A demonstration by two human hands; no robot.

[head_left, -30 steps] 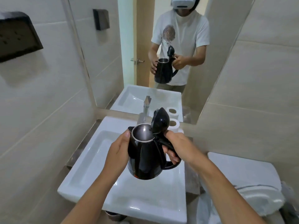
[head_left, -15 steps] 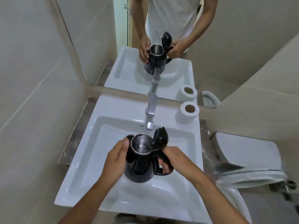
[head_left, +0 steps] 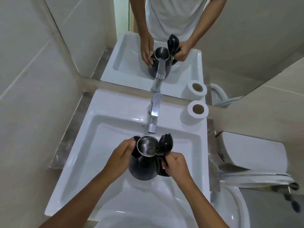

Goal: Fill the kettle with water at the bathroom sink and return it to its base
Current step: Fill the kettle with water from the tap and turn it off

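Note:
A black kettle (head_left: 142, 168) with a steel inside hangs over the basin of the white sink (head_left: 102, 142), its lid (head_left: 165, 143) flipped up. My left hand (head_left: 120, 157) presses against the kettle's left side near the spout. My right hand (head_left: 175, 165) is wrapped around the handle. The kettle's mouth sits just in front of and slightly left of the chrome tap's (head_left: 153, 117) outlet. No water runs from the tap. The kettle's base is not in view.
A toilet paper roll (head_left: 194, 113) stands on the sink's back right corner. A white toilet (head_left: 250, 155) with its tank is close on the right. A mirror (head_left: 164, 38) behind the sink reflects the person and kettle. Tiled walls close in on both sides.
The view has tilted down towards the sink. Both hands have lowered the kettle into the basin, closer to the tap outlet. The lid stays open.

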